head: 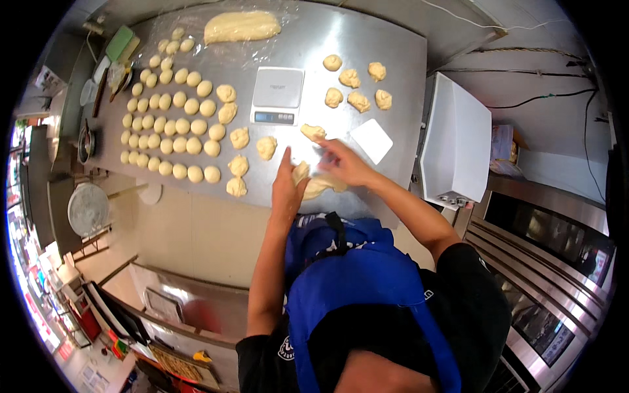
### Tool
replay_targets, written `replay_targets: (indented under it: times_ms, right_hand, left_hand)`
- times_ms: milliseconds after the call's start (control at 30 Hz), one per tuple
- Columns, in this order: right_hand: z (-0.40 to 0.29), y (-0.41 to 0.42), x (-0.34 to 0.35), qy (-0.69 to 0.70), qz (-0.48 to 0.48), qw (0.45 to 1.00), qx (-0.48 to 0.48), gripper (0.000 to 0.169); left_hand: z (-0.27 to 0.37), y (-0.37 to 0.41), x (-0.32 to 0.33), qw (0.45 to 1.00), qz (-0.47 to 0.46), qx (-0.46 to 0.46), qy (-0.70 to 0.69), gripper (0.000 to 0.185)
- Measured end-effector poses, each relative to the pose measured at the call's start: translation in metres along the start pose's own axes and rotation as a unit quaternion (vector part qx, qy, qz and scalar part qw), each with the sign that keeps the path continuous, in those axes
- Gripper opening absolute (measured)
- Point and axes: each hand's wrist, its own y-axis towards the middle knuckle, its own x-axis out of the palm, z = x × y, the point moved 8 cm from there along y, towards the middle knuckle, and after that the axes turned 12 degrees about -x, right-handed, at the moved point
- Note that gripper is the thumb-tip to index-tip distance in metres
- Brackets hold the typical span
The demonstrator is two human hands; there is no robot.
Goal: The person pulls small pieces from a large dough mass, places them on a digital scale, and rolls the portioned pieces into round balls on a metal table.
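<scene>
My left hand is at the near edge of the steel table, its index finger pointing away from me and its thumb against a raised flap of soft yellow dough. My right hand is blurred, its fingers curled above the larger dough lump; I cannot tell whether it holds anything. Just beyond its index finger lies a torn dough piece. A white dough scraper rests flat to the right. Beyond my hands stands a digital kitchen scale with a bare platform.
Rows of round dough balls cover the left of the table. Rougher pieces lie beside them, several more at far right. A long dough slab sits on plastic film. A white bin adjoins the right edge.
</scene>
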Motion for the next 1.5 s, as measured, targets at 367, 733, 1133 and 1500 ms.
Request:
replay_targets:
  times_ms: [367,733,1133,1500]
  right_hand:
    - [-0.084,0.020,0.038,-0.381,-0.129,0.868,-0.292,0.065]
    - [-0.004,-0.015,0.039,0.045,-0.371,0.922,0.102,0.014]
    - [-0.086,0.235,0.010,-0.232,-0.093,0.944,-0.214,0.042]
    - [-0.019,0.114,0.059,-0.161,-0.195,0.960,-0.118,0.034]
  left_hand:
    - [-0.046,0.042,0.066,0.961,-0.033,-0.009,0.275,0.026]
    - [-0.033,0.002,0.093,0.946,-0.030,-0.026,0.322,0.020]
    - [-0.080,-0.009,-0.023,0.971,0.213,0.106,0.005,0.036]
    - [-0.136,-0.020,-0.010,0.952,0.139,-0.104,-0.251,0.092]
